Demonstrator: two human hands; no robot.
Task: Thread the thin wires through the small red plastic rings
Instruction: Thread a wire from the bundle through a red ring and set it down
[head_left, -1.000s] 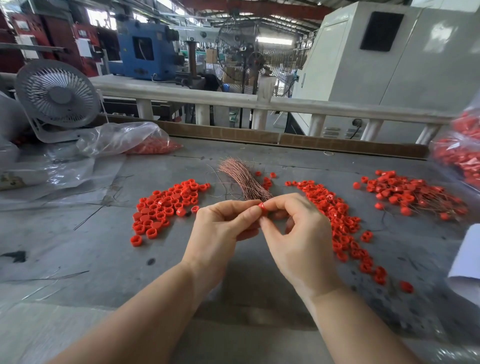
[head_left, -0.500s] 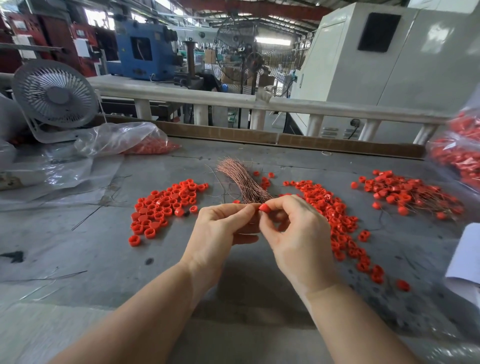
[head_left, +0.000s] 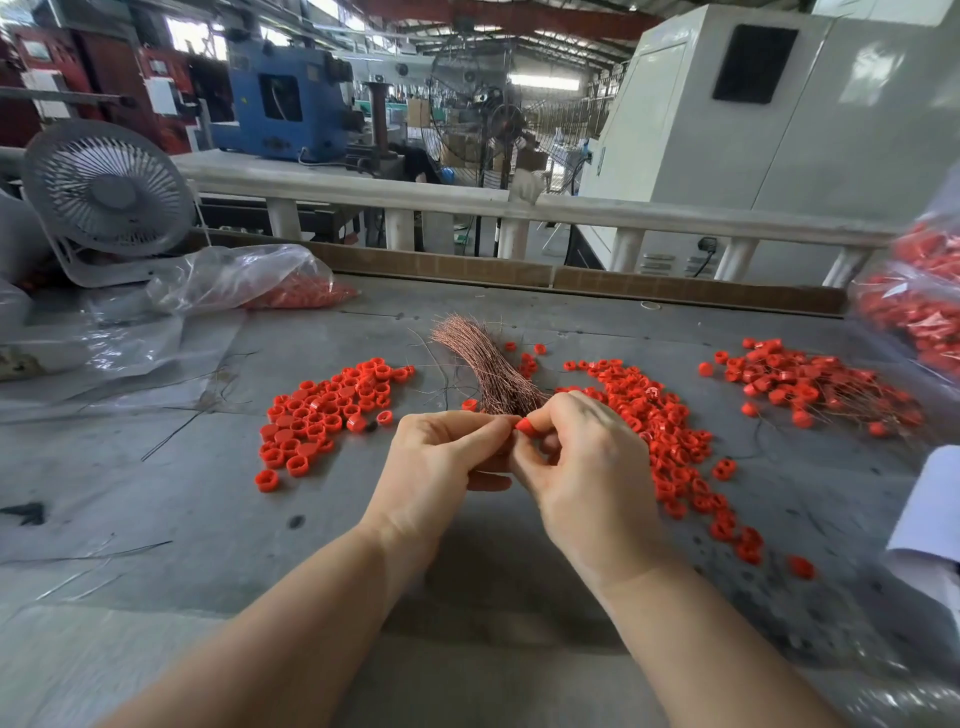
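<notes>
My right hand (head_left: 582, 467) pinches a small red plastic ring (head_left: 523, 426) between thumb and forefinger over the middle of the grey table (head_left: 156, 499). My left hand (head_left: 441, 467) meets it fingertip to fingertip and pinches something thin at the ring, too fine to make out. Just behind both hands lies a bundle of thin copper wires (head_left: 483, 369), fanned out away from me. Loose red rings lie in a heap at the left (head_left: 327, 410) and in a long strip at the right (head_left: 670, 441). Rings with wires in them are piled at the far right (head_left: 810, 384).
A small white desk fan (head_left: 106, 197) stands at the back left beside a clear plastic bag (head_left: 244, 280) holding red rings. Another bag of red parts (head_left: 919, 312) hangs at the right edge. A white sheet (head_left: 930, 525) lies lower right. Stray wires (head_left: 171, 431) lie left.
Both hands have stayed together over the table's middle; the right hand's grip has turned slightly, so the red ring shows more at its fingertips.
</notes>
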